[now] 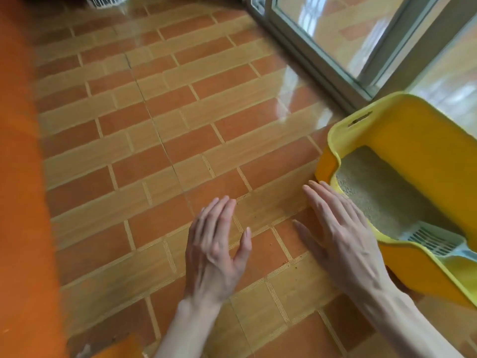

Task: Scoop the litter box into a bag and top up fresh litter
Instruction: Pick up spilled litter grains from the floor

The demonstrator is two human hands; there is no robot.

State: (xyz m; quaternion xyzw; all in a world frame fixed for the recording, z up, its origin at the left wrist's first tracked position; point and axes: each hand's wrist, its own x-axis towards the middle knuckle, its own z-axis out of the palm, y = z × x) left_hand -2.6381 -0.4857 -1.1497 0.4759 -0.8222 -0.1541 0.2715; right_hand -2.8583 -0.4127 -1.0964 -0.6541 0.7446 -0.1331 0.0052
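Note:
A yellow litter box (413, 130) with a high rim stands on the tiled floor at the right. Pale grainy litter (374, 192) fills its bottom. A light blue slotted scoop (433, 244) lies inside at the near end, partly hidden by the rim. My right hand (343, 236) hovers with straight fingers just left of the box's front edge and holds nothing. My left hand (216, 246) is held out beside it over the floor, fingers straight, also empty. No bag is in view.
Glossy orange and tan floor tiles (160, 151) spread across the view. A sliding glass door frame (322, 55) runs behind the box at the upper right. An orange surface (20, 177) borders the left. A white grille object (105, 1) sits at the top.

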